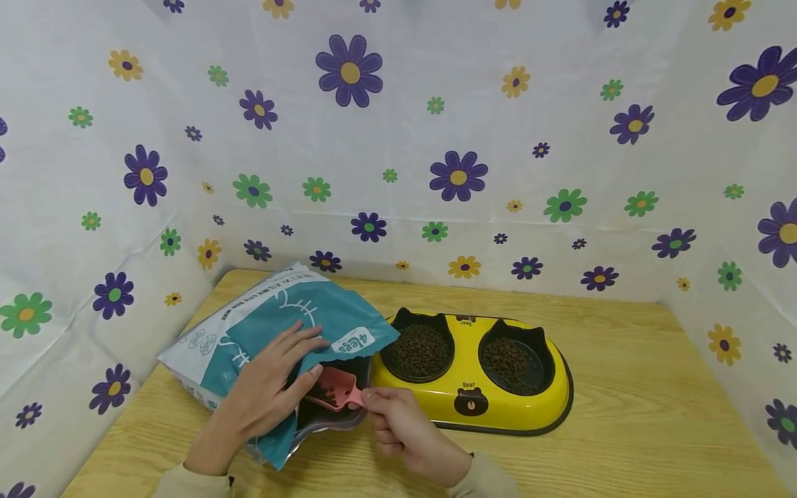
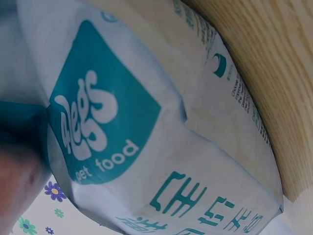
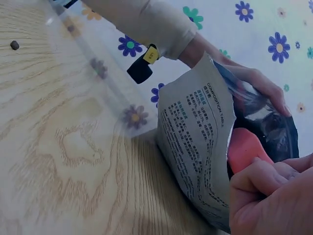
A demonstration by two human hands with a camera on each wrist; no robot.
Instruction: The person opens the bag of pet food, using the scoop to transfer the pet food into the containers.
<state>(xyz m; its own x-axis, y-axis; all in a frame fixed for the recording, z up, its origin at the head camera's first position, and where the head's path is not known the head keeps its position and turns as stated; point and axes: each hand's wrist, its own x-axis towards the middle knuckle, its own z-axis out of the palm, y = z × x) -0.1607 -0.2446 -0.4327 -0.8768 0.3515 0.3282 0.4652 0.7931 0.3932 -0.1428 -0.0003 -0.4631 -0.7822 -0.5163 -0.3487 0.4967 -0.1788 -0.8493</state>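
A teal and white pet food bag (image 1: pixel 249 325) lies tilted on the table, its mouth facing right. My left hand (image 1: pixel 270 391) rests on the bag beside the mouth, fingers fairly straight and spread, the thumb near the lip. With curled fingers my right hand (image 1: pixel 411 429) grips the handle of a pink scoop (image 1: pixel 339 387). The scoop's head is inside the bag's mouth, and some brown kibble shows in it. In the right wrist view, the scoop (image 3: pixel 247 149) sits partly hidden behind the bag's rim. The left wrist view mostly shows the bag's printed side (image 2: pixel 146 147).
Right of the bag stands a yellow double feeder (image 1: pixel 461 387) with two black cat-eared bowls. Kibble fills much of the left bowl (image 1: pixel 420 349); the right bowl (image 1: pixel 532 363) holds a smaller heap. A loose kibble piece (image 3: pixel 14 45) lies on the table. Flowered cloth (image 1: pixel 398 138) stands behind.
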